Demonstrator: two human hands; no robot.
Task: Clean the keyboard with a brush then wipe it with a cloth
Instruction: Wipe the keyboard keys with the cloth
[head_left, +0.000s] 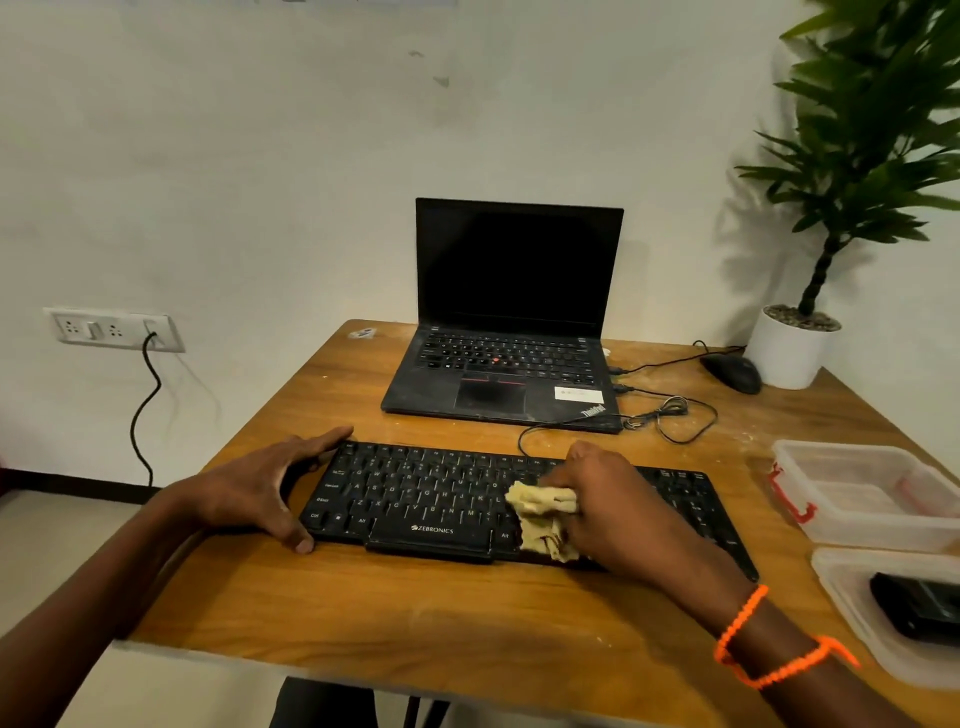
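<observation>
A black Zebronics keyboard (431, 499) lies across the near half of the wooden table (415, 613). My right hand (618, 509) presses a crumpled yellow cloth (543, 519) onto the keys right of the middle, covering part of the keyboard's right half. My left hand (260, 488) clasps the keyboard's left end, fingers over the far corner and thumb at the near corner. No brush can be made out for certain.
An open black laptop (509, 374) stands behind the keyboard, with cables (670, 415) and a mouse (732, 371) to its right. A potted plant (795, 343) fills the far right corner. Two clear plastic containers (862, 488) sit at the right edge, the nearer one (852, 597) holding a dark object.
</observation>
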